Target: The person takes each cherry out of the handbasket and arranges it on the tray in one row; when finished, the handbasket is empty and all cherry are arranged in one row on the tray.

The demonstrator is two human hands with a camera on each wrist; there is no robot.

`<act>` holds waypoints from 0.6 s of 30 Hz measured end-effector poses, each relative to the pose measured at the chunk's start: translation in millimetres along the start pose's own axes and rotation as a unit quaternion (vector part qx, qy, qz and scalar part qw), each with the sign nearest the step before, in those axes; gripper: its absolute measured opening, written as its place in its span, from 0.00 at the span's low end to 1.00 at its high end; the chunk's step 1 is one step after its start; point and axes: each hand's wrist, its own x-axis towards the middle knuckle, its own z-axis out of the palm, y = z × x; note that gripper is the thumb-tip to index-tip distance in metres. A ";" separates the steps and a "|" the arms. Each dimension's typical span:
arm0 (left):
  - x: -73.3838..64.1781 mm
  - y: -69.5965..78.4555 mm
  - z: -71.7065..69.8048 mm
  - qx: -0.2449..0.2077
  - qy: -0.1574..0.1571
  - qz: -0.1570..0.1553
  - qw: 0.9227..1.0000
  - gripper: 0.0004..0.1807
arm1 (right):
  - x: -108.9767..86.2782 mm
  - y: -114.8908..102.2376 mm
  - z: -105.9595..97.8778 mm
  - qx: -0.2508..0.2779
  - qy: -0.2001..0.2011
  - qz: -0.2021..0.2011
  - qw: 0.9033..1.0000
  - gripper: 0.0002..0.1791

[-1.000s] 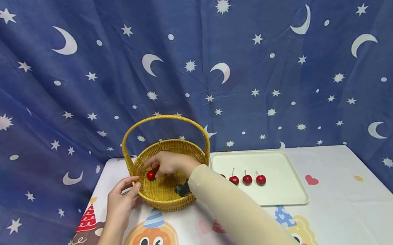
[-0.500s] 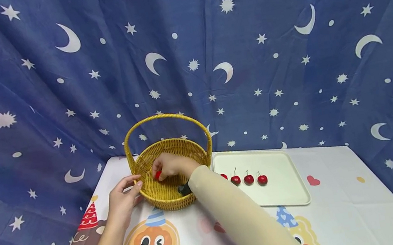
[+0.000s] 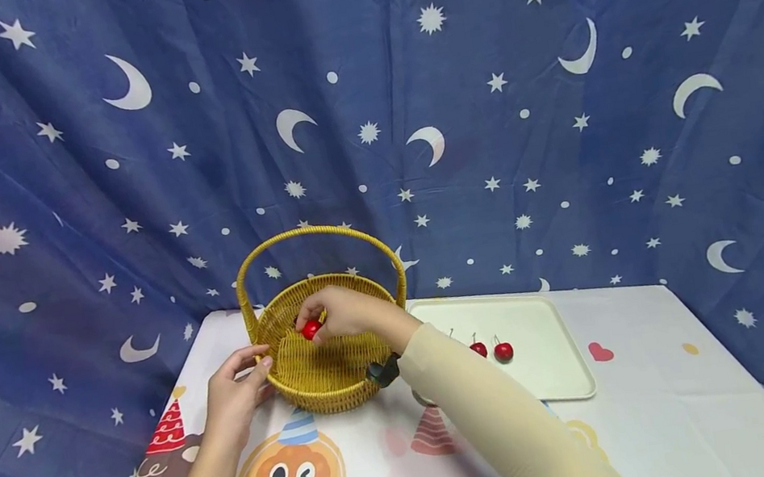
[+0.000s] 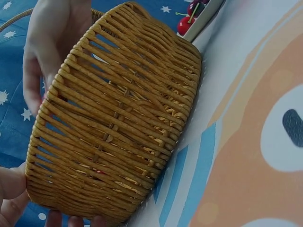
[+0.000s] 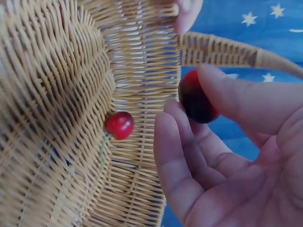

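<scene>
My right hand [image 3: 348, 311] pinches a red cherry [image 3: 311, 329] between thumb and fingers, over the inside of a yellow wicker basket [image 3: 331, 399]. In the right wrist view the held cherry [image 5: 195, 97] is red on top and dark below, raised off the woven wall. Another cherry [image 5: 120, 125], with a green stem, lies inside the basket. On the basket's left side my left hand [image 3: 236, 389] grips the rim; its thumb and fingertips show at the edge of the weave in the left wrist view.
To the right of the basket is a cream tray [image 3: 548, 378] with cherries [image 3: 504, 352] in a row, partly covered by my right sleeve [image 3: 495, 418]. The basket's tall handle [image 3: 311, 230] arches above it. A blue starry curtain [image 3: 364, 110] hangs behind the table.
My right hand has closed on a cherry at the basket's left inside and lifted it slightly up and to the right. The left hand has stayed on the rim.
</scene>
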 end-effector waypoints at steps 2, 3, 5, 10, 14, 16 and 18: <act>0.2 -0.2 -0.3 0.001 -0.001 -0.003 1.000 0.22 | -14.0 0.1 -2.9 0.014 0.010 -0.006 1.000 0.16; 0.3 -0.5 -0.4 0.001 -0.001 -0.004 1.000 0.22 | -21.2 0.6 -4.0 0.023 0.015 -0.009 1.000 0.17; 0.9 -1.1 -0.4 0.001 -0.001 -0.005 1.000 0.22 | -36.7 2.5 -5.2 0.032 0.033 -0.017 0.999 0.17; 2.5 -1.9 0.3 0.002 -0.004 -0.005 1.000 0.22 | -84.3 10.6 -4.1 0.046 0.081 -0.035 0.995 0.16; 2.4 -1.6 0.1 0.008 -0.004 -0.004 1.000 0.22 | -125.6 24.0 -0.3 0.061 0.109 -0.043 0.991 0.16; 2.1 -1.4 -0.2 0.010 -0.003 -0.004 1.000 0.22 | -145.8 33.8 1.7 0.071 0.122 -0.035 0.989 0.16; 1.6 -0.6 -0.1 0.012 -0.004 -0.003 1.000 0.22 | -164.8 45.8 3.1 0.072 0.138 -0.022 0.988 0.16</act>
